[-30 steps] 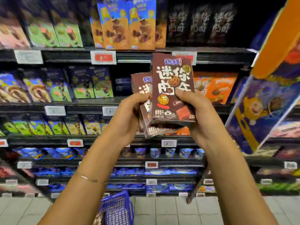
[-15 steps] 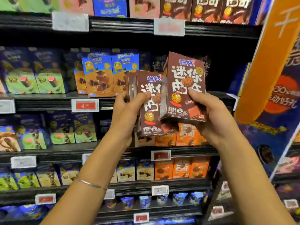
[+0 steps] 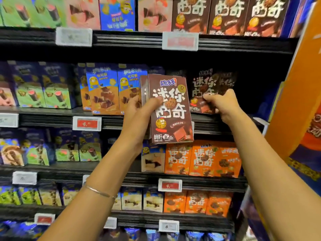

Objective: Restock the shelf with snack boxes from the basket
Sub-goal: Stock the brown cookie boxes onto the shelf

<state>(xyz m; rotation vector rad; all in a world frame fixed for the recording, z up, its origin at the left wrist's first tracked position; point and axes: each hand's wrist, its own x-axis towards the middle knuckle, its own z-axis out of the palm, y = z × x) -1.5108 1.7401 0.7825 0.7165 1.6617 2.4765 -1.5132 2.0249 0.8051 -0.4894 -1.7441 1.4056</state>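
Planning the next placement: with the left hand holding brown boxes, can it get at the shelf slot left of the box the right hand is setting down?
Probably yes. The gap beside the box on the shelf looks open, and the left hand with its brown boxes is right in front. The right hand stays to the side.

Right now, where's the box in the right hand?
The brown box in the right hand is on the second shelf, right of centre, just right of the box stack held by the left hand.
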